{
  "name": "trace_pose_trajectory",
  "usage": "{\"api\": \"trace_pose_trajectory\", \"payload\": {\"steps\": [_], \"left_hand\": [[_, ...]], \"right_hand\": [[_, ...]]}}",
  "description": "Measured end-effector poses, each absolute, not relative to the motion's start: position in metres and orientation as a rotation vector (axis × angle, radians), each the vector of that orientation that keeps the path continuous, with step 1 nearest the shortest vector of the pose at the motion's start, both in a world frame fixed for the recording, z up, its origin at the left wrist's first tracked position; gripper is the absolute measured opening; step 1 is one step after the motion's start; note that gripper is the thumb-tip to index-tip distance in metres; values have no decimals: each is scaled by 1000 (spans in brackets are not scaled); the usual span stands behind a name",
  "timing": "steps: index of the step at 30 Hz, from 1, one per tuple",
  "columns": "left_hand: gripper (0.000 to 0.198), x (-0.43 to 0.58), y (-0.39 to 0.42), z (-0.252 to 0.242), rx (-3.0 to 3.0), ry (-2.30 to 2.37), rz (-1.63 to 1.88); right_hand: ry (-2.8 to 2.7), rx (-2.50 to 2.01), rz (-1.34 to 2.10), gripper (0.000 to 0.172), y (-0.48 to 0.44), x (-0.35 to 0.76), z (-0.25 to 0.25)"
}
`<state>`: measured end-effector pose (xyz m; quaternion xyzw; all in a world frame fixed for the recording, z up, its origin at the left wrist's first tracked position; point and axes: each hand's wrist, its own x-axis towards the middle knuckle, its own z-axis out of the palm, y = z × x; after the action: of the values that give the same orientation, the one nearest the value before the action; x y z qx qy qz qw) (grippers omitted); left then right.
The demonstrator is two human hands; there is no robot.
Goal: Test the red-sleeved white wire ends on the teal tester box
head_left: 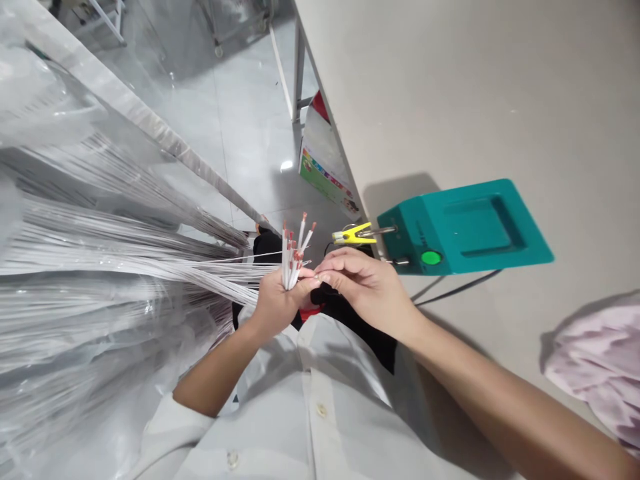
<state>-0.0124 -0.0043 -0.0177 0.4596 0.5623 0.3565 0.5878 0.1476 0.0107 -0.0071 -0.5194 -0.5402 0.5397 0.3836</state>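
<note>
Two hands (pixel 277 303) (pixel 373 287), several white wires (pixel 285 263), one clip (pixel 356 233).

On my right stretches a pale table (pixel 450 93) with a grey metal leg (pixel 299 73); the glossy tiled floor (pixel 243 113) shows me a bright reflection (pixel 286 165), and a wheeled frame (pixel 219 48) stands far left.

Head-worn view, close, steeply downward

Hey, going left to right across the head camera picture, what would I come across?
Long white wires, the left hand, the right hand, a teal box, then a pink cloth at the right edge.
</note>
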Motion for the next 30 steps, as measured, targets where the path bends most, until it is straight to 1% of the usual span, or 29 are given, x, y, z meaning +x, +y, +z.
{"api": "trace_pose_trajectory", "payload": {"steps": [1, 3, 8, 10, 12, 15, 18, 22, 26, 30], "left_hand": [[13, -11, -4, -17, 1095, 1338, 835], [14, -10, -4, -16, 1062, 1335, 843], [28, -8, -1, -14, 768, 1173, 794], [31, -8, -1, -14, 719, 1143, 778], [31, -9, -1, -15, 703, 1119, 774], [31, -9, -1, -16, 691, 1105, 775], [31, -9, -2, -17, 699, 1135, 778], [29, -9, -4, -17, 766, 1173, 793], [29, -9, -7, -20, 868, 1229, 794], [27, -9, -8, -25, 871, 1277, 800]], "right_hand": [[-1396, -1321, 1331, 16, 11, 147, -6], [-1356, -1297, 1360, 14, 10, 146, -8], [-979, -1162, 1714, 22, 7, 142, -24], [-877, -1098, 1793, 22, 5, 140, -29], [-859, -1074, 1818, 21, 4, 138, -32], [-905, -1090, 1764, 19, 3, 136, -30], [-1073, -1160, 1563, 15, 3, 136, -26], [-1542, -1255, 1004, 14, -1, 139, -26], [-1980, -1230, 464, 16, -2, 147, -31], [-2280, -1108, 75, 17, 1, 155, -32]]}}
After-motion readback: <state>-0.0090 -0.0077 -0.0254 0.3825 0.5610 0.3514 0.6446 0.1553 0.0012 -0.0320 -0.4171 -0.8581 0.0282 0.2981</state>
